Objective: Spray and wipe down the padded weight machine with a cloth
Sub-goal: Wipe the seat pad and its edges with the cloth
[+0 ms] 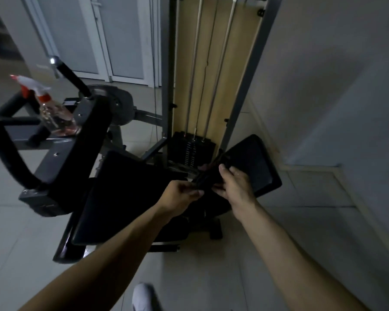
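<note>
Left hand (180,195), right hand (234,187): cloth (208,178), seemingly

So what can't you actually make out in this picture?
Head view, all of it dim:
The dark cloth held by the left hand and right hand: its edges are lost in the dark.
The seat pad: wet or dry, too dark to tell.
The weight stack: plate markings too small.
The spray bottle: label blurred.
The white shoe: cut off by the bottom edge.
</note>
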{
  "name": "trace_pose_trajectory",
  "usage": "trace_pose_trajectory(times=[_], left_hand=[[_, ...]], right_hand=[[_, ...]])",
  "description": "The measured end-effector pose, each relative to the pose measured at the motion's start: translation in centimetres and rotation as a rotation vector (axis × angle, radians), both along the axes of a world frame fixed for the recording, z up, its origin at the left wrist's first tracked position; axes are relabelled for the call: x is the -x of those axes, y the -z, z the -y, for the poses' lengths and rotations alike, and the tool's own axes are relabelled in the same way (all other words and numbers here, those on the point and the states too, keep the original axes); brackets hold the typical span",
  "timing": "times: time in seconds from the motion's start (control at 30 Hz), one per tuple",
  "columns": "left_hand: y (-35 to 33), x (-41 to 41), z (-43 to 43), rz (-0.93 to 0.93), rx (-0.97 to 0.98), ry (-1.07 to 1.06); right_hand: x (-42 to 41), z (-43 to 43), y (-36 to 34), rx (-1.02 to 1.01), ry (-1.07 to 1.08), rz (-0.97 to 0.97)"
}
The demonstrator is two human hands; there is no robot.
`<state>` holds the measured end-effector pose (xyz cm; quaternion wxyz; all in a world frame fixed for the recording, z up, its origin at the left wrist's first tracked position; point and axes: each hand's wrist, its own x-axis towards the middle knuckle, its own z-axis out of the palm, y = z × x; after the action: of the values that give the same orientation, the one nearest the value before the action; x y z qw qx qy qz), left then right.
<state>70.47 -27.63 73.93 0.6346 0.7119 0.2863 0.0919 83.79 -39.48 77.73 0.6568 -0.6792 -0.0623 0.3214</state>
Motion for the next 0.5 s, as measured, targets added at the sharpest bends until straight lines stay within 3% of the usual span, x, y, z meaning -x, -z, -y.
trace_pose_trajectory(times=[0.13, 0.2, 0.33, 0.43, 0.5], left_hand=[[0.7, -3.0, -0.3, 0.049, 0.207, 0.043], [0.7, -4.9, -1.0, 0.039, 0.283, 0.033], [0.7, -9.1, -4.3, 0.077, 0.391, -0.020], [-0.5, -11.9, -7.5, 0.095, 0.409, -0.015], [-1.6, -13.9, -9.4, 0.111, 0.419, 0.014]], right_hand=[[-4.7, 0.6, -0.1, 0.276, 0.082, 0.388], [-6.3, -0.1, 0.7, 0.297, 0.070, 0.370], [-9.6, -2.2, 1.1, 0.172, -0.017, 0.063], [-12.3, -3.8, 0.3, 0.394, -0.257, 0.213], [-13.3, -4.8, 0.8, 0.436, -0.414, 0.358]])
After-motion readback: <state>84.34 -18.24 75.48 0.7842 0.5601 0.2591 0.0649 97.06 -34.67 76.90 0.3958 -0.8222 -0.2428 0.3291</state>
